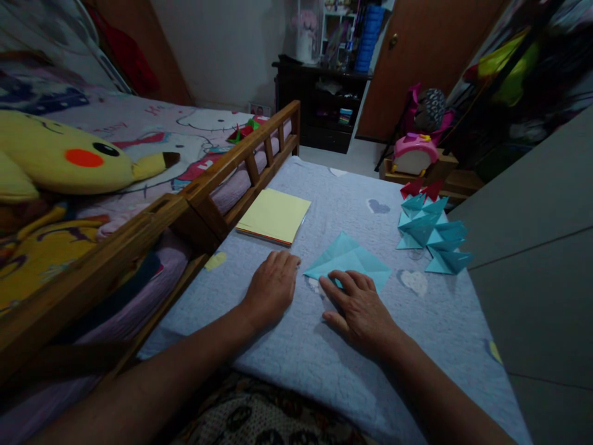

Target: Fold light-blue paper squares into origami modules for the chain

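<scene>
Blue and creased, the sheet lies under the right grip, which presses rather than pinches: fingers slightly bent and side by side on the sheet's near part, thumb set apart on the surface, nothing clasped between. The right forearm slants in over the near edge, wrist low. The left grip rests palm down to the left of the sheet, apart from it, fingers together and loosely bent; whether anything is under them I cannot tell. The left forearm crosses toward the near left corner.

The sheet sits around mid-surface, one corner pointing to the far edge. Crease lines cross it, yet it looks nearly flat, so I judge it at an early stage: creasing partly done, shaping not. Its near corner is covered by the right grip.

By the left edge, beside the rail, a yellow-topped stack lies flat, its top seemingly unworked. By the right edge, toward the far right corner, blue pieces stand folded to sharp points, red pieces behind them; these look finished
</scene>
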Demonstrator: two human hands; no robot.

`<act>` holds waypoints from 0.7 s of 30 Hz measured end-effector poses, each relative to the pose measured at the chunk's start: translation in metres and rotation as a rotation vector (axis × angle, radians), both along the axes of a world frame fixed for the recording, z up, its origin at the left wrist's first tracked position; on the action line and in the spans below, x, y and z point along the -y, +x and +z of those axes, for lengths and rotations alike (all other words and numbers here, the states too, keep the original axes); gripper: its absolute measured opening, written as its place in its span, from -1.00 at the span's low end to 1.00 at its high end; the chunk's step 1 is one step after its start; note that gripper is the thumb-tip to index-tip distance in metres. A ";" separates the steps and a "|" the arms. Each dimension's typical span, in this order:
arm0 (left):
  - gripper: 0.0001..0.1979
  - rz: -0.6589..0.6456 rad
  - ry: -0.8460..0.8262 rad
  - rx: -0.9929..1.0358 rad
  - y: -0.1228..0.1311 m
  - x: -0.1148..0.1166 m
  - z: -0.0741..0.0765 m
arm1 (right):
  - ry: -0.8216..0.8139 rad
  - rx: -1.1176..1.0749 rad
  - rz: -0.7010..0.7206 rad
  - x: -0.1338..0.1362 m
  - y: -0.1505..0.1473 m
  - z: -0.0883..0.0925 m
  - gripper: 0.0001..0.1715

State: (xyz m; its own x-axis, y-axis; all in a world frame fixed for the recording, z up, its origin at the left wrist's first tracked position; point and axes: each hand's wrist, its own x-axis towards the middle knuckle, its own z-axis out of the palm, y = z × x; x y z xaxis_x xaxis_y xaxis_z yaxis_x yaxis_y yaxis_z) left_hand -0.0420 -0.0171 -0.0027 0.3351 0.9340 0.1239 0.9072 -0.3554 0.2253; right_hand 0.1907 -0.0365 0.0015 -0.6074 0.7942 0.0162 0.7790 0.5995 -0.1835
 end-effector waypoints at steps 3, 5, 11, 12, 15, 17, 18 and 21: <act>-0.68 -0.075 0.020 -0.012 -0.002 0.012 0.001 | -0.009 -0.010 -0.002 0.001 -0.001 0.001 -0.35; -0.63 -0.166 0.016 -0.027 0.001 0.020 0.000 | -0.005 -0.011 0.001 0.001 -0.001 0.002 -0.35; -0.43 -0.185 -0.045 -0.052 0.010 0.030 -0.005 | 0.052 0.013 0.000 0.000 -0.001 -0.001 -0.38; -0.43 -0.175 -0.047 -0.053 0.010 0.030 -0.006 | 0.060 0.015 0.002 0.000 -0.001 -0.001 -0.37; -0.43 -0.161 -0.042 -0.066 0.009 0.029 -0.006 | 0.071 0.025 0.000 -0.001 -0.001 -0.003 -0.35; -0.43 -0.160 -0.034 -0.088 0.009 0.029 -0.006 | 0.066 0.027 -0.004 0.000 -0.001 -0.003 -0.34; -0.42 -0.159 -0.033 -0.102 0.009 0.030 -0.005 | 0.059 0.024 -0.005 0.000 -0.001 -0.003 -0.34; -0.38 -0.154 -0.040 -0.138 0.009 0.030 -0.005 | 0.039 0.002 -0.011 0.000 -0.001 -0.004 -0.35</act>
